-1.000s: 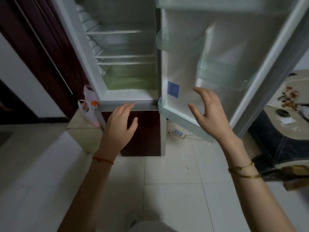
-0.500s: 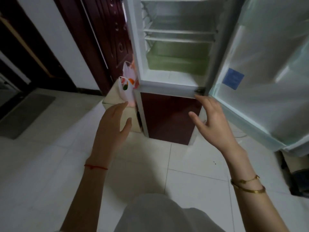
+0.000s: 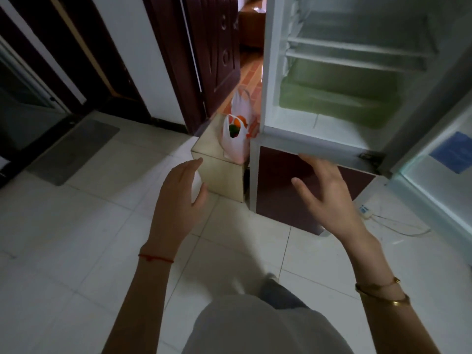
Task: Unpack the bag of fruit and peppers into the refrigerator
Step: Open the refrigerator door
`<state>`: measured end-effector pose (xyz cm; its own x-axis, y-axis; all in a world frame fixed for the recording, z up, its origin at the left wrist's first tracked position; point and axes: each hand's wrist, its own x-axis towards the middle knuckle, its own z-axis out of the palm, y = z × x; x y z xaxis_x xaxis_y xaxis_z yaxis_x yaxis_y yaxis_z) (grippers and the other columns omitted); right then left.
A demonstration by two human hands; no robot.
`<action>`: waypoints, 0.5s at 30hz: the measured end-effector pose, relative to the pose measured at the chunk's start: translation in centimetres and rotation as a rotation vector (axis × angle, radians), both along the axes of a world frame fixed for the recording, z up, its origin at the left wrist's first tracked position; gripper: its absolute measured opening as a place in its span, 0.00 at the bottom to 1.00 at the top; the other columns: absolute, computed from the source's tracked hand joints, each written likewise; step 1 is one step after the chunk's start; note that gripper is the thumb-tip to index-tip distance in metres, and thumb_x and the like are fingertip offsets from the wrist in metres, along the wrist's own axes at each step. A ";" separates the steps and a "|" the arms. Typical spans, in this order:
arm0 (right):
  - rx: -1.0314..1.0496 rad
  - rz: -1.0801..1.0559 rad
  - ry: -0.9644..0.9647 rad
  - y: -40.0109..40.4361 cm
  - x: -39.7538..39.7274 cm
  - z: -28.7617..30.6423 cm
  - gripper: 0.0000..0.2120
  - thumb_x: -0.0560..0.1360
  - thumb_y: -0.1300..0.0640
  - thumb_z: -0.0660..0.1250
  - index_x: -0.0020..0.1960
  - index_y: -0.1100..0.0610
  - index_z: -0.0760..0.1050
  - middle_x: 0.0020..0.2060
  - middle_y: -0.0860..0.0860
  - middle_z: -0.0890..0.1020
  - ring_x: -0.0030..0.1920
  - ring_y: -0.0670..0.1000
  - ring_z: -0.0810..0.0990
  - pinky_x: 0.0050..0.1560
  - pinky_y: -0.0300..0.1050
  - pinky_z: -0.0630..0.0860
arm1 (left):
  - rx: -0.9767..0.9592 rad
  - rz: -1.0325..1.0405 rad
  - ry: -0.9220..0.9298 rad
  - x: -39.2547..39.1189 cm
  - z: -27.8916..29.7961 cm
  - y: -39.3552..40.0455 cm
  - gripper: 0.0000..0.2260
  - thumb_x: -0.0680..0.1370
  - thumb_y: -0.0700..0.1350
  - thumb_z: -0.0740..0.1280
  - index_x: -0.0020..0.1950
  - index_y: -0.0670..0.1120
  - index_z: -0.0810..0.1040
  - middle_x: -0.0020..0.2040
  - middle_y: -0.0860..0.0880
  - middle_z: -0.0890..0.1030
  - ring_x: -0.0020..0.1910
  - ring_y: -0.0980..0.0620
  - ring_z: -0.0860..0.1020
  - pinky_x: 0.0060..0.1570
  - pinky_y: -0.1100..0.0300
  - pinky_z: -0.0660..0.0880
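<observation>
A white plastic bag (image 3: 236, 144) stands on a low tan box (image 3: 218, 172) just left of the refrigerator (image 3: 268, 72). Orange and green produce shows in its open mouth. The refrigerator's upper compartment stands open, with bare wire shelves (image 3: 355, 51) and a green drawer (image 3: 339, 98) at the bottom. My left hand (image 3: 178, 198) hovers open in front of the box, below and left of the bag, apart from it. My right hand (image 3: 327, 192) is open with spread fingers in front of the dark red lower door (image 3: 278, 180), holding nothing.
The open refrigerator door (image 3: 439, 159) swings out at the right, with a blue sticker on it. A power strip (image 3: 365, 210) and its cable lie on the white tile floor by the door. A dark wooden door (image 3: 217, 52) stands ajar behind the bag. A grey mat (image 3: 74, 152) lies at the left.
My view has turned left and down toward the bag. Both hands have moved left with it; the left hand now sits close in front of the box and the right hand has left the refrigerator door.
</observation>
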<state>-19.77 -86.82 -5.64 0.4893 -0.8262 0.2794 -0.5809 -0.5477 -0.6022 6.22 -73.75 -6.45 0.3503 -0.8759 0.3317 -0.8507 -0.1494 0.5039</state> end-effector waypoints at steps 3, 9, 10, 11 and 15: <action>0.017 0.009 0.007 -2.7 2.3 -0.5 0.22 0.79 0.50 0.65 0.71 0.53 0.68 0.65 0.49 0.75 0.68 0.49 0.69 0.65 0.35 0.61 | -0.005 0.005 0.019 1.6 -0.6 -2.6 0.20 0.79 0.42 0.67 0.72 0.43 0.71 0.65 0.45 0.77 0.65 0.56 0.71 0.65 0.66 0.64; 0.058 0.045 -0.023 -9.6 6.7 -1.5 0.23 0.79 0.49 0.64 0.73 0.50 0.65 0.67 0.47 0.72 0.69 0.46 0.67 0.65 0.38 0.61 | -0.016 0.051 0.054 5.1 -1.2 -9.6 0.21 0.80 0.42 0.66 0.73 0.45 0.70 0.68 0.47 0.75 0.67 0.59 0.69 0.68 0.63 0.65; 0.061 0.056 -0.030 -11.1 7.5 -1.5 0.23 0.79 0.50 0.64 0.73 0.49 0.65 0.68 0.47 0.72 0.69 0.44 0.66 0.66 0.38 0.61 | -0.022 0.059 0.049 5.7 -1.2 -10.9 0.21 0.80 0.42 0.66 0.73 0.45 0.70 0.68 0.47 0.75 0.68 0.56 0.70 0.68 0.61 0.66; 0.067 0.066 -0.035 -12.6 8.2 -1.5 0.23 0.79 0.50 0.64 0.73 0.48 0.65 0.68 0.47 0.72 0.69 0.43 0.66 0.66 0.39 0.62 | -0.026 0.065 0.041 6.4 -1.2 -12.2 0.21 0.80 0.43 0.66 0.73 0.44 0.70 0.68 0.46 0.76 0.68 0.53 0.72 0.69 0.58 0.67; 0.047 0.105 -0.062 -18.3 11.2 -1.1 0.23 0.79 0.51 0.64 0.73 0.52 0.66 0.67 0.49 0.73 0.67 0.42 0.66 0.66 0.39 0.62 | -0.024 0.106 0.003 8.6 -0.9 -17.1 0.20 0.80 0.44 0.66 0.72 0.43 0.71 0.67 0.44 0.76 0.67 0.48 0.73 0.67 0.59 0.65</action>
